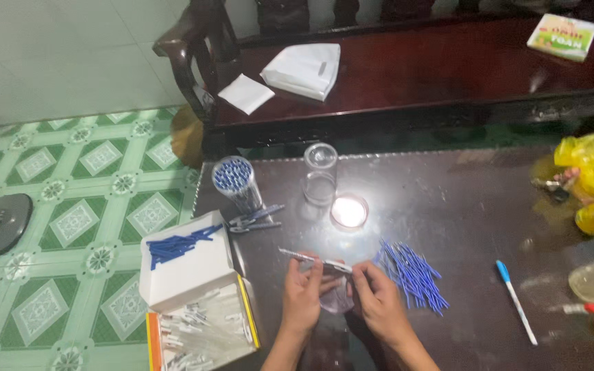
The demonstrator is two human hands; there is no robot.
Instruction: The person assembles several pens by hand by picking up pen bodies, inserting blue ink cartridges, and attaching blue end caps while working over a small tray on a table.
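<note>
- Pen barrel (314, 261), slim and pale, lies crosswise between your two hands above the dark table (476, 199), just left of the loose heap of blue refills (412, 275).
- Your left hand (302, 297) is pinched on the barrel near its middle; your right hand (377, 302) is closed on its right end (what the fingertips do there is too small to tell).
- Risk, as it looks from here: both grips sit at the fingertips, so a twist or a push off-axis could flip the barrel out and onto the tiled floor (70, 206).
- Your right wrist hovers just beside the refills; a sideways sweep could scatter them toward the blue-capped pen (515, 299).
- The white box of blue caps (183, 257) overhangs the table's left edge, near your left elbow (a nudge could tip it).
- Glare from the small round lid (349, 210) may hide fine detail.
</note>
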